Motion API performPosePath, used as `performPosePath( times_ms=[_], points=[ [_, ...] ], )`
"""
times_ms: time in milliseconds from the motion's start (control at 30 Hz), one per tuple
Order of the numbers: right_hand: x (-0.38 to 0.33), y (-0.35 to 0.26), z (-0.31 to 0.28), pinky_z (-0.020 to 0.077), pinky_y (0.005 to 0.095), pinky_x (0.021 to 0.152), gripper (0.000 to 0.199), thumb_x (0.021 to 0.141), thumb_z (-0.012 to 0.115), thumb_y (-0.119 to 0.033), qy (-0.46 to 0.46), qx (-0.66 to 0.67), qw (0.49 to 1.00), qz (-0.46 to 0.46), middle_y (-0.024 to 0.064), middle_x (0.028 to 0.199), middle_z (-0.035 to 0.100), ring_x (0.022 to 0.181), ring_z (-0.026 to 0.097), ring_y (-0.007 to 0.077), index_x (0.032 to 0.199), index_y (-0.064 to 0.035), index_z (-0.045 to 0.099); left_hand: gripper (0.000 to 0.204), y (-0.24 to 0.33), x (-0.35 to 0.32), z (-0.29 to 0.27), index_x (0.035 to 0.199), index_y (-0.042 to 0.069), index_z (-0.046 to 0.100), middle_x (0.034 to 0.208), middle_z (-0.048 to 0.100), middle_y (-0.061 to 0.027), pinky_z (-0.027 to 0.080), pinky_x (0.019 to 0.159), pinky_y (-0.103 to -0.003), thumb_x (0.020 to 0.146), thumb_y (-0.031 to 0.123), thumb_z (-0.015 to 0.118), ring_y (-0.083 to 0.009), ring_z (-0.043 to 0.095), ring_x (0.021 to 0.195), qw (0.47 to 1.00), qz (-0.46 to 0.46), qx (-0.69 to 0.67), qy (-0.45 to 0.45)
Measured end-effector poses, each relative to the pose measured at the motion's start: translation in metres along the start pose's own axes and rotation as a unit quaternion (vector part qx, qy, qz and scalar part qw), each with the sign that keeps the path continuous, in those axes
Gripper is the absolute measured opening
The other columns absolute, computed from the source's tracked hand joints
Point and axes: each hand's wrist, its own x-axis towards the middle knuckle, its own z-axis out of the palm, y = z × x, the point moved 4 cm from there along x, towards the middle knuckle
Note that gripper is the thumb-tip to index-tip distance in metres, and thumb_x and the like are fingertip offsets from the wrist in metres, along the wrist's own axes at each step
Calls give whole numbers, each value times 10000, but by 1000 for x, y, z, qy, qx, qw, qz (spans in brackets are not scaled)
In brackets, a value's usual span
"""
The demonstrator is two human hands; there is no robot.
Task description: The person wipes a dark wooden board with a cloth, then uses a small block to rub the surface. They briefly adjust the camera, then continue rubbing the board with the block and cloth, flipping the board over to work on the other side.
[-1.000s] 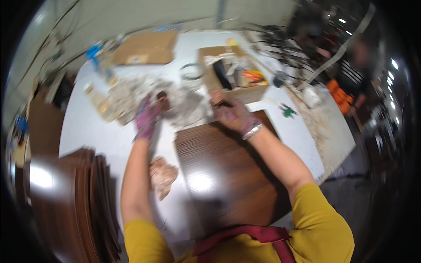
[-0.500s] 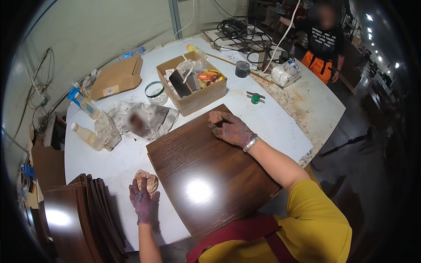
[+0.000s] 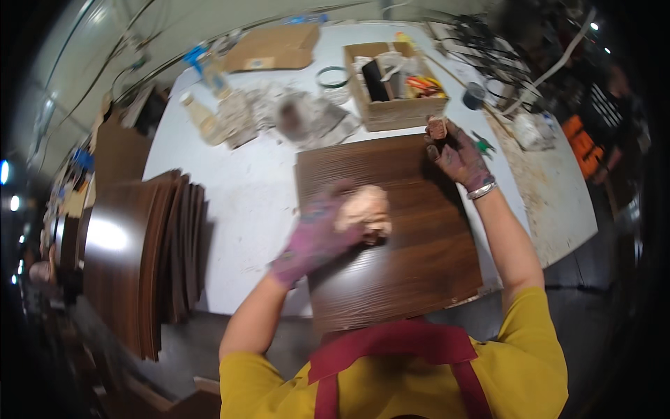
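A dark brown wood-grain panel point(image 3: 419, 244) lies flat on the white table in front of me. My left hand point(image 3: 315, 227), in a stained purple glove and blurred by motion, is closed round a crumpled beige cloth point(image 3: 366, 213) over the left part of the panel. At the panel's far right corner, my right hand point(image 3: 460, 155), gloved alike, pinches a small reddish-brown block point(image 3: 437, 128) between thumb and fingers. Just past that hand is a small green tool point(image 3: 482, 144), partly hidden.
A stack of similar brown panels point(image 3: 132, 244) stands at the left. Farther back are a stained crumpled cloth point(image 3: 328, 119), a plastic bottle point(image 3: 201, 119), a cardboard box of tools point(image 3: 401, 115), a flat carton point(image 3: 276, 47) and a dark cup point(image 3: 473, 96). A person point(image 3: 600, 126) stands at the far right.
My left hand has picked the beige cloth up off the table and brought it right, over the panel. My right hand still holds the block near the far corner. The view has shifted.
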Motion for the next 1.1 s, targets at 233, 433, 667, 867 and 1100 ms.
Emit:
performPosePath(
  times_ms=[233, 433, 667, 867, 1100],
  points=[
    [95, 71, 116, 496, 283, 822, 377, 909, 660, -230, -83, -398, 913, -36, 65, 1063, 657, 922, 625, 162, 1223, -31, 597, 658, -14, -7, 74, 1402, 220, 471, 1456, 420, -69, 297, 1103, -535, 810, 398, 697, -321, 356, 1358, 981, 109, 155, -46],
    [180, 149, 126, 488, 279, 858, 371, 862, 679, -302, -84, -583, 807, -38, 61, 982, 713, 931, 647, 148, 1166, -90, 680, 651, -22, -8, 82, 1376, 243, 501, 1420, 444, -63, 313, 1094, -527, 779, 387, 719, -292, 379, 1337, 979, 130, 148, -47],
    [201, 185, 123, 480, 299, 917, 368, 819, 692, -394, -96, -635, 766, 6, 45, 1030, 722, 987, 653, 171, 1132, -202, 717, 603, -24, -4, 78, 1347, 194, 514, 1400, 432, -122, 273, 1128, -545, 800, 394, 669, -330, 367, 1356, 983, 115, 111, -88],
    [190, 182, 128, 473, 313, 944, 378, 818, 683, -392, -91, -652, 753, 5, 70, 1098, 712, 1042, 646, 204, 1139, -197, 713, 627, -31, -5, 83, 1372, 211, 490, 1411, 425, -119, 240, 1144, -534, 799, 392, 669, -319, 339, 1380, 983, 122, 104, -86],
    [183, 142, 99, 479, 299, 912, 380, 829, 679, -369, -104, -677, 729, -2, 56, 1055, 714, 989, 647, 177, 1161, -183, 698, 555, -29, 1, 87, 1347, 265, 531, 1432, 437, -68, 299, 1112, -490, 819, 317, 695, -309, 412, 1333, 979, 146, 134, -52]
  ],
)
